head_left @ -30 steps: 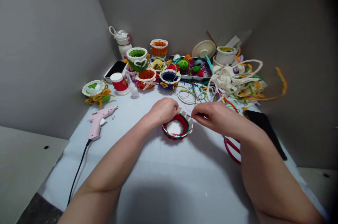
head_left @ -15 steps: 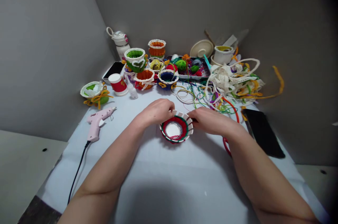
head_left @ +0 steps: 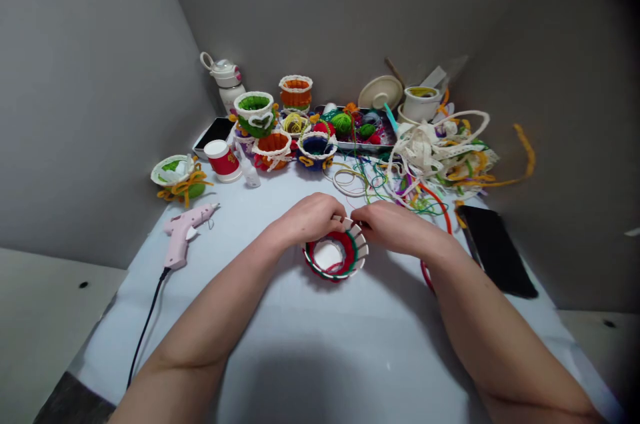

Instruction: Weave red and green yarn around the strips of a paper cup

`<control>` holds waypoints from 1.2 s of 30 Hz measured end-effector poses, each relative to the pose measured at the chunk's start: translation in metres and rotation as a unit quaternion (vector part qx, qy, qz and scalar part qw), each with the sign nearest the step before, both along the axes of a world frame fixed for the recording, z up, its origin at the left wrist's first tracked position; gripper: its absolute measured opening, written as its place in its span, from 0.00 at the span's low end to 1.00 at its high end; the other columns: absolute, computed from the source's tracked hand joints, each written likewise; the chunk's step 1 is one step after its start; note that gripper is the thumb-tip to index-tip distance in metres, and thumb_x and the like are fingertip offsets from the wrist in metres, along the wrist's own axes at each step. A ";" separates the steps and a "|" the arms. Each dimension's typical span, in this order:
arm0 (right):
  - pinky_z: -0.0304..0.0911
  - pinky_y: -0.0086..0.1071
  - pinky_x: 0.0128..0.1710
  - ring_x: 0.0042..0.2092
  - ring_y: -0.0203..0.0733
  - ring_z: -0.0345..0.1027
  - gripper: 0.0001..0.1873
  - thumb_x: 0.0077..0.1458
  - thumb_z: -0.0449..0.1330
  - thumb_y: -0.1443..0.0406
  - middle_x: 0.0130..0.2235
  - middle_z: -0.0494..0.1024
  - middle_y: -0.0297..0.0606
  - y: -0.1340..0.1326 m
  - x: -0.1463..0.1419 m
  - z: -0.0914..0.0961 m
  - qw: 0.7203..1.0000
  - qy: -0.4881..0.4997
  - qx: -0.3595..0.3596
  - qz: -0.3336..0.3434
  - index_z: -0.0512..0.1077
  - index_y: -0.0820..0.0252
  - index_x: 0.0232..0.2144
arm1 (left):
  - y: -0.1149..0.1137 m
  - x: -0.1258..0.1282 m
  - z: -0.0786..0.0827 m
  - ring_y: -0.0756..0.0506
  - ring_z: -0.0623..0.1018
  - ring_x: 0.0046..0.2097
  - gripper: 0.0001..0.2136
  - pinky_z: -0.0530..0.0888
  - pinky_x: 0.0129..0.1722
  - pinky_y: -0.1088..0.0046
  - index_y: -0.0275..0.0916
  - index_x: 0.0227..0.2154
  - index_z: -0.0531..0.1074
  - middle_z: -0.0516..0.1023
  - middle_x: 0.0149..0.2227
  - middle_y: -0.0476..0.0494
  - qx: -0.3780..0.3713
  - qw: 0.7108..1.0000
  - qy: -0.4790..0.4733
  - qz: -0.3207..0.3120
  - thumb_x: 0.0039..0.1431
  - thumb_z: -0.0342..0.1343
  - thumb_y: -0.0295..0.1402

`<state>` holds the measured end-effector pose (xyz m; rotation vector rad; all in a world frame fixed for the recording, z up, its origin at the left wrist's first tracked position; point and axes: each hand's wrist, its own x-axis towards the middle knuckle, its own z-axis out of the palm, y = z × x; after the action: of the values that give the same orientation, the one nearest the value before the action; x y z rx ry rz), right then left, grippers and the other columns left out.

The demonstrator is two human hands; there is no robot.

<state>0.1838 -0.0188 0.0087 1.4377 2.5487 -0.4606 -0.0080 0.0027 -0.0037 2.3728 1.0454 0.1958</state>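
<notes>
Tilted since earlier, one woven cup (head_left: 334, 271) sits gripped between curled left hand (head_left: 311, 219) and right hand (head_left: 395, 228).

The small woven basket (head_left: 334, 252) shows red and dark green bands between white ribs, around a white centre. To its left lies a pale pink glue gun (head_left: 181, 235); far right, cream lace ribbon (head_left: 425, 151) tangles with orange strands (head_left: 524, 156).
</notes>
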 end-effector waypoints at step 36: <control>0.53 0.30 0.32 0.32 0.37 0.67 0.12 0.58 0.52 0.68 0.31 0.78 0.38 -0.004 0.029 0.016 0.996 0.065 0.029 0.050 0.77 0.58 0.32 | 0.004 -0.003 0.000 0.47 0.70 0.30 0.10 0.59 0.29 0.70 0.37 0.27 0.78 0.78 0.28 0.43 0.058 0.994 0.045 0.087 0.57 0.53 0.34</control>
<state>0.2123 -0.0231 0.0251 1.3313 2.7442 -0.4827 -0.0115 0.0066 -0.0039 2.4111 1.3181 0.2198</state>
